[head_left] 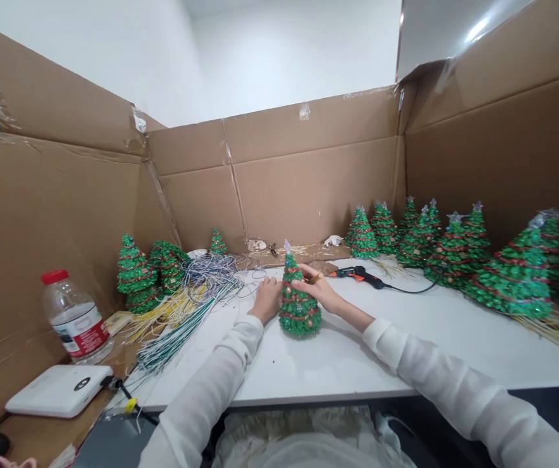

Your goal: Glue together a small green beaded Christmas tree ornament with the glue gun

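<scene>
here's the left hand [267, 300] lying loose against a beaded wire christmas tree [299, 305] out on the white table [435, 351], and the right hand [319, 290] reaches across to its upper side, any pinch there hard to tell. its top already carries a pale star, like the starred row of trees [450, 260] on the right, while the clump of trees [136, 273] beside the loose wire strands [177, 335] shows no stars.

log: left sleeve [196, 396] = long, white, soft knit (a little fuzzy) | right sleeve [455, 383] = matching white knit, plain cuff | left hand [266, 300], right hand [319, 289] = bare | near, lap = pale crumpled garment [299, 442]
</scene>
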`<state>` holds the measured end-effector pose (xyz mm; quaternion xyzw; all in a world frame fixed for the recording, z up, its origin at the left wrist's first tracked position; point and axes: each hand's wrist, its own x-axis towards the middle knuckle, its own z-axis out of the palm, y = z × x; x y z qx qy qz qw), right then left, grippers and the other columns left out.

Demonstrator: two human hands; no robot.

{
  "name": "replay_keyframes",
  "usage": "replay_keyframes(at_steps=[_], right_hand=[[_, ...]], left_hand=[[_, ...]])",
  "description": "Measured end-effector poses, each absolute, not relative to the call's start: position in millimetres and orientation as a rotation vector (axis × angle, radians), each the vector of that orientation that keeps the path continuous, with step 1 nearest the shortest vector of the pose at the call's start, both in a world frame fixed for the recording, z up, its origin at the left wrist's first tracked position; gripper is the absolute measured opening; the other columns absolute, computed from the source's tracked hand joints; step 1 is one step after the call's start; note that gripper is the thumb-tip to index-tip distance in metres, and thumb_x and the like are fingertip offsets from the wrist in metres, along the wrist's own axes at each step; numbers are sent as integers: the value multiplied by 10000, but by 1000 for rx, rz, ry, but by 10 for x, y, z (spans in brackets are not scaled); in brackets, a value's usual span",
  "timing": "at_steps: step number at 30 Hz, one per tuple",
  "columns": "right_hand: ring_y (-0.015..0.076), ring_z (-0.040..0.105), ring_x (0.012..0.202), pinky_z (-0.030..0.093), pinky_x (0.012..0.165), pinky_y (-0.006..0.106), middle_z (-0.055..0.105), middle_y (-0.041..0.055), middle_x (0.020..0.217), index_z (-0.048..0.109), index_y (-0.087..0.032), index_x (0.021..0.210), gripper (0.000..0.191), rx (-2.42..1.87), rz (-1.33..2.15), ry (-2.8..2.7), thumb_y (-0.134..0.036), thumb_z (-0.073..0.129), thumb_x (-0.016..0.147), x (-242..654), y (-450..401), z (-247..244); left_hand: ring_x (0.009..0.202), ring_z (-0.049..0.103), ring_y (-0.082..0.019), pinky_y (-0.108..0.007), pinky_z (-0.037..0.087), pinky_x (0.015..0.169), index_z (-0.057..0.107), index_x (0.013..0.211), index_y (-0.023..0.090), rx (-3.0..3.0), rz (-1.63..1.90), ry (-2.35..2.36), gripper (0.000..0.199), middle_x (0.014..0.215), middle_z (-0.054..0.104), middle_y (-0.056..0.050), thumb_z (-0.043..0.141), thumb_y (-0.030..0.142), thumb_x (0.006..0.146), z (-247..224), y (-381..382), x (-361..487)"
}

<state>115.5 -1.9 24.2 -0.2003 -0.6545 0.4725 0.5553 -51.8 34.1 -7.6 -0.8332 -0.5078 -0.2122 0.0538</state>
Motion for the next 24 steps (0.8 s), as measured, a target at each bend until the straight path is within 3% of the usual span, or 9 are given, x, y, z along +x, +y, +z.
replay_keyframes(at_steps=[5,9,12,16,20,24], right_hand=[[158,561,811,443,735,276,609,-8,872,559,-230,956,347,-472,1091,-1670,-404,665,674,1113,-14,213],[188,544,931,413,809,320,617,25,954,555,-246,1042,374,-584,909,-1703,-514,444,808,1313,166,293],[229,520,940,403,815,365,605,69,994,547,-217,1067,376,-900,499,-1643,-469,447,807,1634,345,330],[328,429,1059,339,864,434,556,219,1068,552,-65,1052,363,-1656,-155,-1599,-261,533,747,2065,504,240],[359,431,1076,380,797,419,559,260,1046,581,-42,1001,446,-2181,-114,-1576,-348,622,679,2271,558,107],[358,434,1101,400,780,403,586,242,1027,641,-73,933,393,-2310,45,-1632,-361,620,667,2308,590,39]], left_hand=[[926,421,-241,-362,358,810,590,900,156,-2303,-732,-1747,247,905,518,-100,367,104,806,-69,387,-573],[952,432,-223,-341,368,843,556,1050,165,-2246,-992,-1730,396,988,491,-94,347,25,743,-56,386,-569],[990,439,-205,-321,372,863,535,1093,165,-2240,-1178,-1675,454,1049,469,-94,341,9,713,-40,367,-553],[976,453,-200,-349,358,883,562,1025,185,-2216,-1374,-1598,367,1016,533,-71,308,73,783,11,310,-522],[989,472,-183,-348,356,906,569,1002,209,-2295,-1657,-1397,355,1021,581,-48,235,222,882,34,228,-474],[1010,512,-185,-328,392,896,527,1116,191,-2510,-1784,-1278,379,1087,584,-66,264,337,885,2,148,-407]])
